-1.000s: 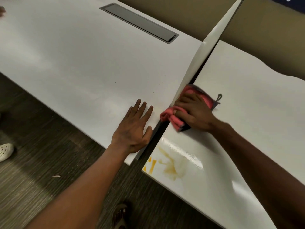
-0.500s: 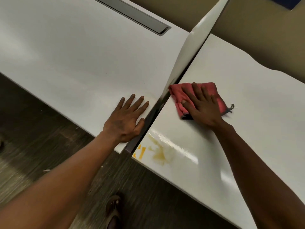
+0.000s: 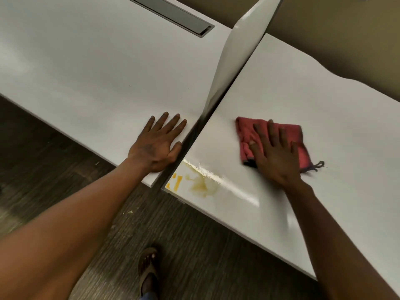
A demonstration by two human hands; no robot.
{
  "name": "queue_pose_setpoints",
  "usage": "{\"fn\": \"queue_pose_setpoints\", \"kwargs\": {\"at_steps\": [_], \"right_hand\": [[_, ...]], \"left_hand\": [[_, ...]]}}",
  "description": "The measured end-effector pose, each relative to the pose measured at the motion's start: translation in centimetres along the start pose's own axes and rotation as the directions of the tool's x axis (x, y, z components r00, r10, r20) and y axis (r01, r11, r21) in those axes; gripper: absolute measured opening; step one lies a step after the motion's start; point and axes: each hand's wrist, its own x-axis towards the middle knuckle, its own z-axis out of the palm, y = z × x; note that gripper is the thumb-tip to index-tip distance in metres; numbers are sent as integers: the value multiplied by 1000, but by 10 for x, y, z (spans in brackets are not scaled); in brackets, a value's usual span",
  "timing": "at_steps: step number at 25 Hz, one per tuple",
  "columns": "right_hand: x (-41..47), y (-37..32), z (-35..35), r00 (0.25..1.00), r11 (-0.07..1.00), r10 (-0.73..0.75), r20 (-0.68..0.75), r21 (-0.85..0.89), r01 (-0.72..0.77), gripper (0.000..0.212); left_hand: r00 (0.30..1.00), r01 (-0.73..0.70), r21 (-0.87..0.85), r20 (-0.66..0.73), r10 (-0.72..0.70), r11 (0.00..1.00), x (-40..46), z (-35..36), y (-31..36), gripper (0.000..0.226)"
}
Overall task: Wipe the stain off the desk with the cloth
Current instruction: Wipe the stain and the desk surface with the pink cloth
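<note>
Where two white surfaces meet at a thin upright divider (image 3: pixel 236 61), the right worktop (image 3: pixel 324 109) carries the task's items.

Cloth (image 3: pixel 249 131): pink-red, folded to a rough square, dark stitched edge with a loose thread tail at its lower right corner. It lies flat on the right worktop, well in from the near edge and near the divider without touching it.

Right hand (image 3: pixel 277 156): palm down on the cloth, fingers (image 3: pixel 271 133) spread and extended, pressing rather than clenching; nothing is pinched or lifted. The hand and cloth edges are slightly blurred.

Stain (image 3: pixel 199 184): yellow-brown smear at the near left corner of the right worktop, with brighter orange marks beside it at the very edge. A streak of glare crosses just above it. The cloth sits apart from the stain, further up and to the right; the stain is uncovered.

Left hand (image 3: pixel 158 144): flat on the left worktop (image 3: pixel 86 68) at its near corner, fingers straight and slightly fanned, holding nothing, thumb side just beside the divider's base.

Grey recessed slot (image 3: pixel 173 14): set into the left worktop, far side.

Floor (image 3: pixel 194 256): dark, wood-grained, with a sandalled foot (image 3: pixel 149 267) below the worktop edge.
</note>
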Motion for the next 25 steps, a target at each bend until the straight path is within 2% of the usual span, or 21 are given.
{"fn": "queue_pose_setpoints", "kwargs": {"at_steps": [3,5,7,10,12,14,16,19,22,25], "right_hand": [[-70,-22,19,968,968,-250,-9,32,250,59],[-115,-11,26,933,932,-360,7,42,360,56],[-113,13,21,933,933,-359,21,44,358,56],[-59,32,3,995,995,-99,23,35,98,60],[-25,13,4,1000,1000,-8,10,24,8,63],[-11,-20,12,998,998,-68,7,6,68,69],[-22,-35,16,979,979,-202,22,2,202,68],[-69,7,8,933,935,-354,69,40,352,58],[-135,69,4,909,909,-409,86,-51,414,58],[-141,77,2,895,893,-432,116,-85,442,58]], "left_hand": [[1000,-7,4,9,7,1000,0,-2,-1,68],[1000,-15,8,6,15,1000,0,-1,1,67],[1000,-15,7,-4,15,1000,1,1,-2,66],[1000,-16,0,-19,16,1000,2,5,-4,66],[1000,-9,2,-29,9,1000,3,7,-4,66],[1000,-7,3,-27,7,1000,3,7,-4,67],[1000,-16,-1,-6,16,1000,2,2,-4,68],[999,-36,-4,2,36,999,0,-4,-5,71],[999,-45,11,-23,46,999,-3,-1,1,73],[1000,-13,20,-23,13,1000,2,2,4,75]]}}
